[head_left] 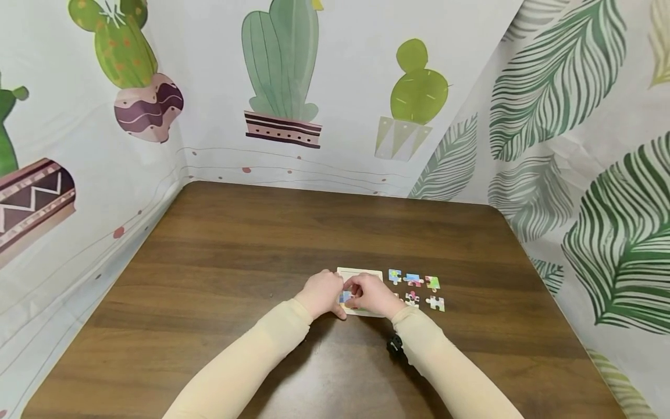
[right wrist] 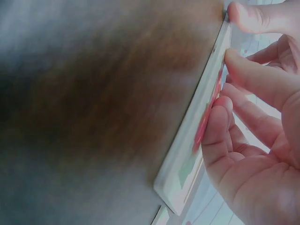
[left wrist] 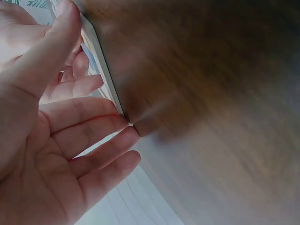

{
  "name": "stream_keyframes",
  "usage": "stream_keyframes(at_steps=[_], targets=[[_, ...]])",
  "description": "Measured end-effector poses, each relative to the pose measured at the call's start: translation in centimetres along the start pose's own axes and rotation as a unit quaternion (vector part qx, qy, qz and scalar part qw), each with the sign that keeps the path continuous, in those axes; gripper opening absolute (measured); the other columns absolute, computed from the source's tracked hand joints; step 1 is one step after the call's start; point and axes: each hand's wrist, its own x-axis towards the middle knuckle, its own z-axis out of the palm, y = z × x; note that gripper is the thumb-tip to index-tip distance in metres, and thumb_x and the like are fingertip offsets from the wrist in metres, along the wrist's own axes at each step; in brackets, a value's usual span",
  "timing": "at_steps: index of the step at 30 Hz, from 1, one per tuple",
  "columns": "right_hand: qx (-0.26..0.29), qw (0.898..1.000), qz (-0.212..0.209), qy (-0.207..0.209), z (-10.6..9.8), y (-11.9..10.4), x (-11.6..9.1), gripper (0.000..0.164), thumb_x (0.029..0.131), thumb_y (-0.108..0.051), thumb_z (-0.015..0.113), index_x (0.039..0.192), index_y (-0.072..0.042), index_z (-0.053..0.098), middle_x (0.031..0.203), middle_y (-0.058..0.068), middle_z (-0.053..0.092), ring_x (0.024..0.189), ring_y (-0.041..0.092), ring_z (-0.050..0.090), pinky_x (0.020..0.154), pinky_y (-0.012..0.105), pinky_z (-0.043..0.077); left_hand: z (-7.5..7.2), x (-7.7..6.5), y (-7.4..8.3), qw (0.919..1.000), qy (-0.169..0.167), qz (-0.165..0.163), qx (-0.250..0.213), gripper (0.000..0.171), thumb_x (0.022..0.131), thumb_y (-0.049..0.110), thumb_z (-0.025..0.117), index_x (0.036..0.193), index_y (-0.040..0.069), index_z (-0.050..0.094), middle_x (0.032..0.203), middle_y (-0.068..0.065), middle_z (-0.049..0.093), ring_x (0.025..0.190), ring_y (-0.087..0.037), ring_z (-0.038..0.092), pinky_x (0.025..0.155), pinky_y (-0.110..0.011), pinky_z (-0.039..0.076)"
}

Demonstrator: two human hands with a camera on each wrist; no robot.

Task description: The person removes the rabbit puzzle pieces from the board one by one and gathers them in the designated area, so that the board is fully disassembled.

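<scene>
A small jigsaw puzzle tray [head_left: 361, 270] with a pale rim lies on the table. Fingers and thumb of my left hand [head_left: 321, 293] hold its left side, the thumb at the near corner. My right hand [head_left: 374, 295] reaches over the tray, thumb and fingertips bent down around a puzzle piece largely hidden beneath them. Blue printed pieces [head_left: 345, 296] show between the fingers, and a red patch [right wrist: 202, 129] shows in the right wrist view. Right of the tray lie several loose puzzle pieces, among them a blue one [head_left: 413, 280] and a green one [head_left: 432, 283].
The brown wooden table [head_left: 235, 250] extends around the tray on every side. Behind it hangs a white wall covering [head_left: 345, 116] printed with cacti and leaves. A small black device [head_left: 395, 345] sits by the right wrist.
</scene>
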Motion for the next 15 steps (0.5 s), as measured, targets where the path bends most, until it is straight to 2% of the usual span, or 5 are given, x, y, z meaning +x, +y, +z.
stream_keyframes(at_steps=[6,15], targets=[[-0.011,1.0,0.003,0.0,0.13,0.1,0.16,0.022,0.072,-0.007,0.079,0.09,-0.003,0.067,0.073,0.001,0.057,0.067,0.01,0.05,0.061,0.02,0.043,0.39,0.11,0.03,0.9998,0.005,-0.002,0.019,0.052,0.054,0.052,0.085,0.078,0.012,0.064,0.086,-0.002,0.064,0.08,-0.021,0.059,0.067,-0.032,0.054],[-0.014,1.0,-0.003,-0.006,-0.03,0.04,0.08,0.024,0.072,-0.007,0.079,0.09,-0.003,0.063,0.074,0.003,0.055,0.068,0.01,0.048,0.062,0.021,0.042,0.67,0.39,0.02,0.9998,0.001,-0.003,0.019,0.054,0.054,0.053,0.085,0.083,0.011,0.066,0.089,-0.002,0.065,0.08,-0.021,0.059,0.068,-0.032,0.053]])
